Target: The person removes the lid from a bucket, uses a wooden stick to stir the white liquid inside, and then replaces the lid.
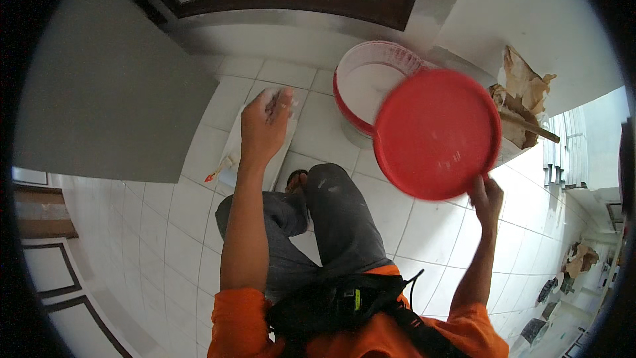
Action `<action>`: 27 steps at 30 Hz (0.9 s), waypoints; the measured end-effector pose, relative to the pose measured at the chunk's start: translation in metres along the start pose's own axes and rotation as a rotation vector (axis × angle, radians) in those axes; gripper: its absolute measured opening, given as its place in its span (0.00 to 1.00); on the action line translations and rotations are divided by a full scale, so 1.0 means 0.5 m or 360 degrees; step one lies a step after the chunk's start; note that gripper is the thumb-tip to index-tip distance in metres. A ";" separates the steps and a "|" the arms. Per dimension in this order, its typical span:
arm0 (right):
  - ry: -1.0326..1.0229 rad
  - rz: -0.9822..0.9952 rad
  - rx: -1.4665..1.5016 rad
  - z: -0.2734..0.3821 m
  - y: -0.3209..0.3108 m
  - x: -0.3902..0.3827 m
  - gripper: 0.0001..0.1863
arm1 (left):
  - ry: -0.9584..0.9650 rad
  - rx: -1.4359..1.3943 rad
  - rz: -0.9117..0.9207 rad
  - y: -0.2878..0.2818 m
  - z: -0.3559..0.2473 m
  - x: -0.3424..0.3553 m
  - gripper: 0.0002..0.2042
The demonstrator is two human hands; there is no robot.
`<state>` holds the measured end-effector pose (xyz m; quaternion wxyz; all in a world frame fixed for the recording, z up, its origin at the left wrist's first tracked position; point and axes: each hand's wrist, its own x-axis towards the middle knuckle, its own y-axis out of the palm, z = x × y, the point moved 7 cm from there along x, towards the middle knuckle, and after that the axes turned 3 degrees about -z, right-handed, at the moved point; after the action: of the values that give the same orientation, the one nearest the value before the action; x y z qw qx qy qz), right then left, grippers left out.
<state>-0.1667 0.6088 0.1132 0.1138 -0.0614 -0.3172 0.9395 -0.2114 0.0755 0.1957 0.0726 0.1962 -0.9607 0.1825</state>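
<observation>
My right hand (487, 197) grips the lower right edge of a red round plastic lid (437, 136), holding it tilted with its broad face toward me. Behind it stands a bucket (344, 93) with a red rim and a powder-smeared inner wall. White material (371, 83) shows inside the bucket, partly covered by the lid. My left hand (268, 126) hangs over a pale flat board (232, 142) on the floor, its half-bent fingers apart and dusted white. I see nothing held in it. A small brush (222, 169) with a red tip lies at the board's near end.
A grey panel (112, 86) stands at the left. Torn brown paper (523, 86) and a wooden stick (536, 127) rest on a pale box to the right of the bucket. A dark-framed panel (291, 0) is ahead. White tiles (384, 185) cover the floor around my legs.
</observation>
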 end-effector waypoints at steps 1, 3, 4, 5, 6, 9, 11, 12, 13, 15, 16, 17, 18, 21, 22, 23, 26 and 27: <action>0.0027 -0.0030 -0.0007 -0.021 -0.034 -0.046 0.22 | -0.0102 0.0220 0.0050 -0.006 0.036 -0.006 0.19; 0.0148 -0.0137 -0.0169 -0.108 -0.111 -0.137 0.20 | -0.0210 0.0429 0.0135 -0.012 0.068 -0.008 0.20; 0.0195 -0.0121 -0.0229 -0.128 -0.139 -0.185 0.18 | -0.0209 0.0530 0.0277 -0.002 0.077 -0.011 0.21; 0.0243 -0.0169 -0.0454 -0.165 -0.165 -0.224 0.15 | -0.0194 0.0627 0.0413 0.012 0.075 -0.011 0.22; 0.0288 -0.0199 -0.0571 -0.180 -0.178 -0.263 0.13 | -0.0192 0.0631 0.0439 0.019 0.074 -0.008 0.22; 0.0362 -0.0286 -0.1075 -0.255 -0.197 -0.325 0.12 | -0.0129 0.0598 0.0635 0.058 0.056 0.003 0.24; 0.0463 -0.0319 -0.1252 -0.338 -0.180 -0.357 0.12 | -0.0184 0.0669 0.0808 0.095 0.049 0.003 0.25; 0.0408 -0.0290 -0.1169 -0.369 -0.154 -0.366 0.11 | -0.0182 0.0668 0.0840 0.104 0.048 0.003 0.25; 0.0434 -0.0295 -0.1224 -0.410 -0.127 -0.376 0.10 | -0.0185 0.0699 0.0845 0.117 0.051 0.006 0.25; 0.0250 -0.0275 -0.1169 -0.428 -0.042 -0.392 0.08 | -0.0189 0.0735 0.0901 0.131 0.047 -0.004 0.24; 0.0168 -0.0296 -0.1080 -0.440 0.001 -0.400 0.08 | -0.0256 0.0767 0.0870 0.128 0.041 -0.012 0.25; 0.0260 -0.0110 -0.1075 -0.490 0.046 -0.415 0.08 | -0.0323 0.0788 0.0851 0.130 0.041 -0.020 0.25; 0.0171 -0.0048 -0.1173 -0.512 0.100 -0.422 0.10 | -0.0323 0.0827 0.0869 0.126 0.051 -0.020 0.25; 0.0228 -0.0051 -0.1108 -0.576 0.219 -0.438 0.09 | -0.0263 0.0835 0.0920 0.140 0.057 -0.009 0.26; 0.0264 -0.0045 -0.1052 -0.579 0.258 -0.437 0.09 | -0.0225 0.0860 0.0849 0.133 0.059 -0.005 0.27; 0.0413 0.0030 -0.1062 -0.579 0.305 -0.443 0.08 | -0.0217 0.0865 0.0873 0.128 0.077 -0.006 0.27; 0.0622 0.0129 -0.0983 -0.567 0.341 -0.417 0.09 | -0.0133 0.0941 0.0893 0.145 0.074 0.011 0.26; 0.0570 0.0120 -0.0881 -0.541 0.343 -0.391 0.10 | -0.0181 0.1005 0.0973 0.155 0.057 0.004 0.26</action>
<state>0.0428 0.5842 -0.1969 0.1119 -0.2657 -0.5329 0.7955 -0.2464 0.1305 0.1451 -0.1012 -0.0746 -0.8741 0.4691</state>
